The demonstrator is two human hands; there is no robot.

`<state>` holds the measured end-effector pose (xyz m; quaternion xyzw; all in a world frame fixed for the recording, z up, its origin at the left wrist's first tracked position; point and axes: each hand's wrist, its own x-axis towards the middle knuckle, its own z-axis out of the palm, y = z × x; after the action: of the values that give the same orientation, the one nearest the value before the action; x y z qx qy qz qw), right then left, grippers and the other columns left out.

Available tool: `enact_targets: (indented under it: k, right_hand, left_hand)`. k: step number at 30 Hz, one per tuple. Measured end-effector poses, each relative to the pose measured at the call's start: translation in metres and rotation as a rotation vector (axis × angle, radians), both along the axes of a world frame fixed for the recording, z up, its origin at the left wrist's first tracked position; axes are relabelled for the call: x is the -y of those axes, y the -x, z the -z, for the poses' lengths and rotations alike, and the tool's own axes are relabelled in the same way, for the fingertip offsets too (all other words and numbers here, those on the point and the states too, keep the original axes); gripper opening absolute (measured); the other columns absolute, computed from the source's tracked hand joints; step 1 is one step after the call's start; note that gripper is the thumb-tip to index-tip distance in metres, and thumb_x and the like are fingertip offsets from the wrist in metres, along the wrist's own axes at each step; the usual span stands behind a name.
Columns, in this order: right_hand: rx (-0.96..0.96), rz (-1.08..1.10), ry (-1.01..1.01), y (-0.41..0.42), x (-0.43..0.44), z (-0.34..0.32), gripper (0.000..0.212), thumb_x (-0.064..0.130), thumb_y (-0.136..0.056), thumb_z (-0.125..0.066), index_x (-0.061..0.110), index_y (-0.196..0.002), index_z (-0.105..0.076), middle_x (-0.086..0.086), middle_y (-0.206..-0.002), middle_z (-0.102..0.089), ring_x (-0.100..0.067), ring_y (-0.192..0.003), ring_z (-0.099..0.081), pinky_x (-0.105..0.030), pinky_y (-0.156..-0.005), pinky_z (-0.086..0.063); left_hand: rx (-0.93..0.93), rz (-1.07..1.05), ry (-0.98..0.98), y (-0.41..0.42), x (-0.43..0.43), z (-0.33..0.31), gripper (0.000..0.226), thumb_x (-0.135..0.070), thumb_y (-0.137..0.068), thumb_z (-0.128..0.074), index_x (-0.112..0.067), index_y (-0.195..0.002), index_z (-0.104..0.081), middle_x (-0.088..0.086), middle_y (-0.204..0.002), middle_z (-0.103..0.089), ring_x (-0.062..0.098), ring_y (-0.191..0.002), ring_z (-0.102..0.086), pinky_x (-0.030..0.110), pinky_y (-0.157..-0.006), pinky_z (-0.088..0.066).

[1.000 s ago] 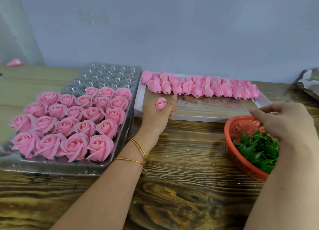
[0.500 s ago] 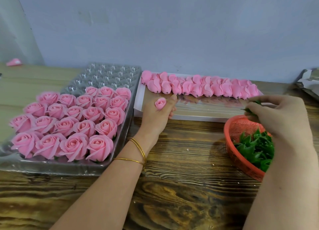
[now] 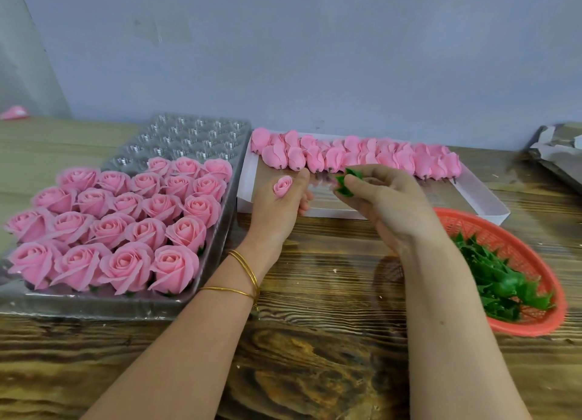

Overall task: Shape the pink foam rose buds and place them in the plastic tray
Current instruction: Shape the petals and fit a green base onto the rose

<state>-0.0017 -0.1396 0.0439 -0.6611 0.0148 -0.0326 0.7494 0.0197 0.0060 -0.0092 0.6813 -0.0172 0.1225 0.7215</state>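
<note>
A wooden table (image 3: 315, 372) with a dark, strong grain is seen before a plain grey-blue wall (image 3: 315, 57). At nine o'clock a clear plastic tray (image 3: 195, 130) is laid on the table. Its near cells are filled with opened pink roses (image 3: 126, 218), while the far cells, toward eleven o'clock, are bare. At twelve to one o'clock a shallow white box (image 3: 485, 199) is set just beside the tray, and a row of closed pink buds (image 3: 356, 158) is lined along its far edge.

Near the middle of the view, over the near-left corner of the box, the left hand (image 3: 277, 205) is held with its back to the camera. The small pink rose bud (image 3: 282, 185) is gripped in it, clamped between the thumb and the curled fingers, with its top turned up. Two thin gold bangles (image 3: 242, 271) are worn on that wrist.

At three o'clock from the bud the right hand (image 3: 387, 205) is raised, and a green leaf piece (image 3: 346, 183) is pinched between its thumb and fingertips. The piece is blurred, so its shape cannot be told for certain; it may be a small calyx. It is seen near the bud, not touching it.

At four o'clock a red mesh basket (image 3: 535, 322) is placed on the table, and a heap of green leaves (image 3: 497, 281) is held in it. A pink scrap (image 3: 14, 112) is seen at ten o'clock and crumpled grey wrapping (image 3: 557, 155) at two o'clock.
</note>
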Motion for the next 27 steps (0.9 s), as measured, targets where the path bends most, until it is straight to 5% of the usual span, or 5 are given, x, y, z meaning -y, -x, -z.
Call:
enact_targets:
  k: [2, 5, 13, 21, 27]
  right_hand:
    - [-0.018, 0.002, 0.011, -0.003, -0.007, 0.006, 0.012, -0.004, -0.090, -0.062, 0.006, -0.086, -0.065, -0.016, -0.091, -0.059, -0.021, -0.084, -0.064, -0.034, -0.089, -0.057]
    - [-0.043, 0.040, 0.131, -0.006, -0.015, 0.015, 0.010, 0.000, -0.090, -0.064, 0.009, -0.093, -0.065, -0.014, -0.091, -0.060, -0.018, -0.081, -0.061, -0.025, -0.073, -0.055]
    - [-0.165, -0.066, 0.161, -0.007, -0.022, 0.027, 0.023, -0.005, -0.091, -0.060, -0.001, -0.113, -0.063, -0.018, -0.102, -0.066, -0.021, -0.089, -0.066, -0.022, -0.073, -0.057]
    - [-0.194, -0.122, 0.101, -0.005, -0.033, 0.028, 0.022, -0.008, -0.090, -0.060, -0.005, -0.111, -0.062, -0.027, -0.109, -0.063, -0.031, -0.099, -0.067, -0.029, -0.079, -0.059]
    - [-0.188, -0.180, 0.011, -0.004, -0.036, 0.028, 0.026, -0.011, -0.089, -0.059, -0.003, -0.114, -0.061, -0.009, -0.085, -0.065, -0.019, -0.083, -0.070, -0.028, -0.080, -0.060]
  left_hand:
    - [0.011, -0.016, 0.025, 0.001, 0.000, -0.002, 0.039, -0.039, -0.095, -0.056, -0.016, -0.063, -0.061, -0.008, -0.058, -0.063, -0.001, -0.055, -0.057, 0.012, -0.053, -0.045]
    - [-0.001, -0.039, 0.070, 0.002, 0.001, -0.004, 0.046, -0.040, -0.095, -0.055, -0.025, -0.052, -0.057, -0.007, -0.064, -0.066, 0.000, -0.062, -0.061, 0.014, -0.059, -0.047]
    - [-0.076, 0.033, 0.271, 0.004, -0.001, -0.015, 0.045, -0.033, -0.097, -0.054, -0.019, -0.054, -0.055, -0.004, -0.076, -0.071, 0.015, -0.091, -0.062, 0.044, -0.101, -0.041]
    - [-0.081, 0.079, 0.301, 0.005, -0.001, -0.017, 0.044, -0.030, -0.098, -0.051, -0.015, -0.057, -0.053, 0.003, -0.082, -0.072, 0.017, -0.090, -0.063, 0.049, -0.105, -0.041]
    - [-0.069, 0.067, 0.231, 0.005, 0.001, -0.014, 0.051, -0.033, -0.098, -0.051, -0.021, -0.049, -0.055, 0.001, -0.081, -0.071, 0.013, -0.082, -0.065, 0.034, -0.084, -0.049]
